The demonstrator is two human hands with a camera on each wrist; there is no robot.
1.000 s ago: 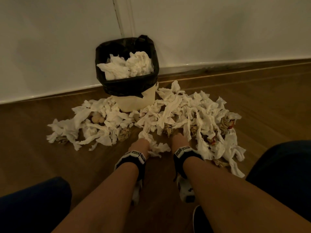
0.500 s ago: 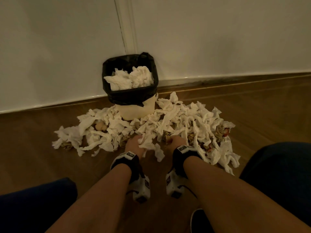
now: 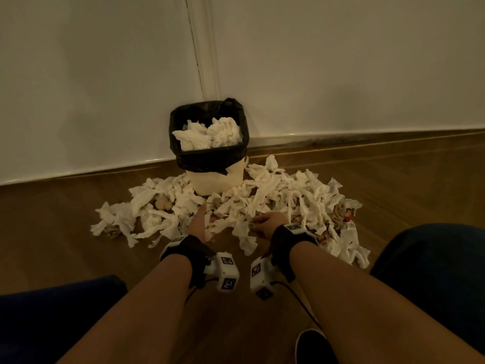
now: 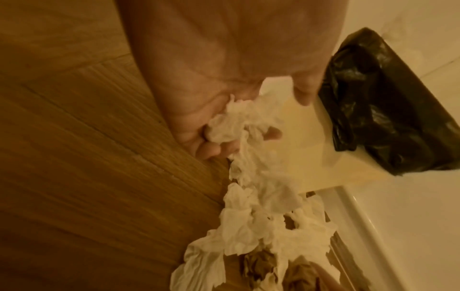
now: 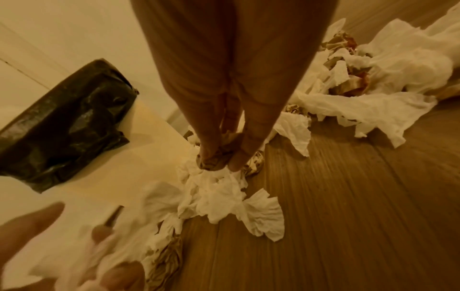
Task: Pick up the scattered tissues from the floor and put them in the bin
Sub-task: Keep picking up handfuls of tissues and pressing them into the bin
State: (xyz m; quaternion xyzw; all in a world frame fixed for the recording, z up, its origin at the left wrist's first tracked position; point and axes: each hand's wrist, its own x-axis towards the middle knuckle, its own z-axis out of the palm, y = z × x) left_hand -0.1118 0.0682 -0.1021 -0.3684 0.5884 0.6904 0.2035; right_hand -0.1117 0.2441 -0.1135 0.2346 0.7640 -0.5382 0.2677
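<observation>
- Left hand (image 4: 219, 110) curls its fingers round white tissues (image 4: 248, 126) beside the bin (image 3: 217, 177).
- Right hand (image 5: 224, 118) pinches a brown crumpled wad (image 5: 214, 159) between fingertips.

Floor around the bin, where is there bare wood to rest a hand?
Bare floor lies left of the tissue pile, between the forearms near the wrist cameras, and right of the pile along the wall. Crowded: tissues ring the bin front and sides, where the left hand and right hand work.

Head looks down; wrists close; all share bin (image 3: 210, 164).
</observation>
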